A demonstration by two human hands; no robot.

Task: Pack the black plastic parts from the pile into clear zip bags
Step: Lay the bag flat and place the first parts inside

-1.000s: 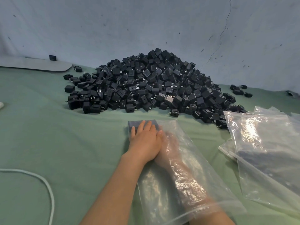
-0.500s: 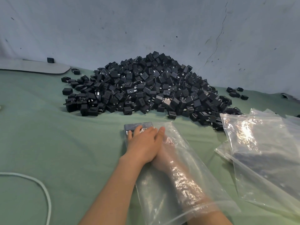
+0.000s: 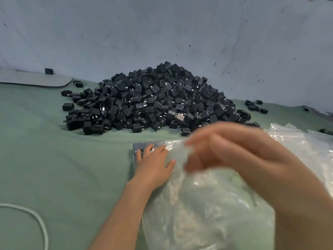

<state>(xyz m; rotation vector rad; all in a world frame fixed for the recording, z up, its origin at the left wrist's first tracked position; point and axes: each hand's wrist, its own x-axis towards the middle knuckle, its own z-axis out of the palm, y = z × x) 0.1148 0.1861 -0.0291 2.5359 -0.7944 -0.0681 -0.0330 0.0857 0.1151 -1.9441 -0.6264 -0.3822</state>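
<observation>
A big pile of black plastic parts rises on the green cloth against the wall. In front of it lies a clear zip bag holding a flat grey block at its far left corner. My left hand lies flat on that corner with its fingers straight, pressing the bag and block down. My right hand is outside the bag, raised above it and blurred, fingers loosely bent and holding nothing I can make out.
More clear bags lie at the right. Loose black parts sit right of the pile and at its left edge. A white cable curves at the lower left. A grey board lies at the far left by the wall.
My right hand has come out of the bag and risen above it, moving fast. My left hand stays pressed on the bag's corner over the grey block.
</observation>
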